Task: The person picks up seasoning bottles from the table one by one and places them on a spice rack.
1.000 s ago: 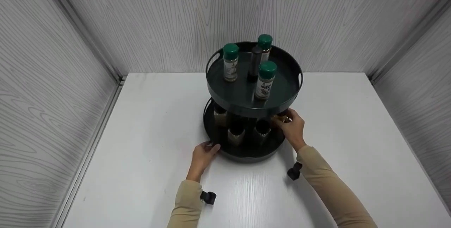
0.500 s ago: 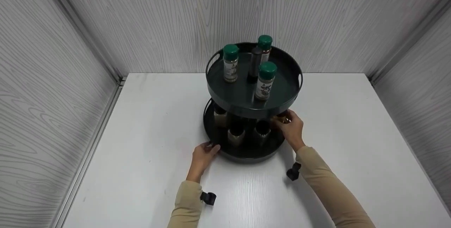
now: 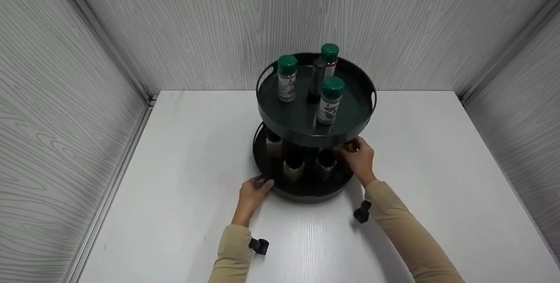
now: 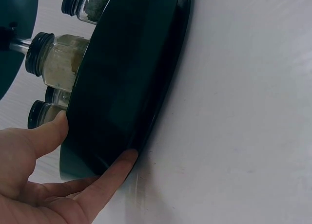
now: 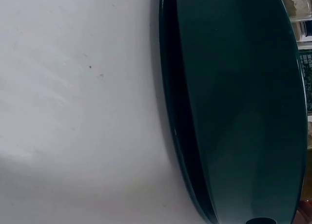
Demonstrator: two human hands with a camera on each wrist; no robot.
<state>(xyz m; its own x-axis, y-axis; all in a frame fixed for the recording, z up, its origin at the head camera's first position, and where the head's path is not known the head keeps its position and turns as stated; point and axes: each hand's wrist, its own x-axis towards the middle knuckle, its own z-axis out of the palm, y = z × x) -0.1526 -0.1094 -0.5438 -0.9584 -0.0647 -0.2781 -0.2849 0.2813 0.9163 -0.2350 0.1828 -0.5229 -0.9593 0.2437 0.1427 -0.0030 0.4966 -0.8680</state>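
Observation:
A dark two-tier tray stand has a lower tray (image 3: 306, 197) and an upper tray (image 3: 306, 138). At the lower tray's front left, my left hand (image 3: 251, 195) grips it, thumb (image 4: 59, 129) at the rim and fingers along the outer wall. Under the upper tray on the right, my right hand (image 3: 361, 160) holds a glass jar with amber contents (image 3: 350, 147), partly hidden by fingers and tray. Several black-lidded glass jars (image 3: 293, 168) stand on the lower tray. Only a bit of my right hand (image 5: 304, 213) enters the right wrist view, at the corner.
On the upper tray stand three green-capped spice jars (image 3: 329, 106) around a dark upright post (image 3: 317, 81). The stand rests on a white table (image 3: 197, 151). Grey wood-grain panels (image 3: 197, 25) close in the back and both sides.
My right hand has shifted slightly left, farther in over the lower tray, with the amber jar. The left hand stays at the tray's edge.

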